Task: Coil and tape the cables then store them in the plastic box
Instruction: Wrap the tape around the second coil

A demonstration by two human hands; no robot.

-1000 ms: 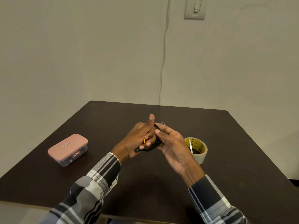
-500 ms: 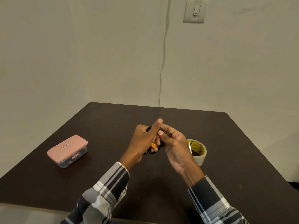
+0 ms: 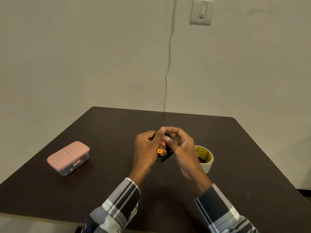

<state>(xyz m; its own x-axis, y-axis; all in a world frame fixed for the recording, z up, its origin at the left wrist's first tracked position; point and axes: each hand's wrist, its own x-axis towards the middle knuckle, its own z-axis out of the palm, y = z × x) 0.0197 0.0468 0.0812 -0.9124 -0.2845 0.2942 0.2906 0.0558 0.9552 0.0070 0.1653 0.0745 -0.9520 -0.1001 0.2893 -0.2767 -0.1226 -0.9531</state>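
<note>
Cable first: you hold one black coiled cable between both hands, raised above the dark brown surface. Its loops hang down and toward you from the grip, so the coil's long axis runs roughly from the fingertips at the far side to its lowest loop nearest you. A small orange tab on it shows just below your left fingers. Which way the plug ends point cannot be told; your fingers hide them.

Your left hand is curled round the coil, thumb raised over its top. Your right hand is curled too, its fingers pinching the upper part of the coil against that thumb. A pale patch sits on the coil between the thumbs; whether it is tape cannot be told.

Count: one cable, one roll of clear tape with a yellow printed core, one clear plastic box with a pink lid. The roll lies flat just right of your grip, partly behind your right hand. The box stands well left of your grip, lid on.

Plain beige walls meet in a corner beyond the surface. One thin pale wire runs down the wall beyond your grip, and one wall switch sits high to its right.
</note>
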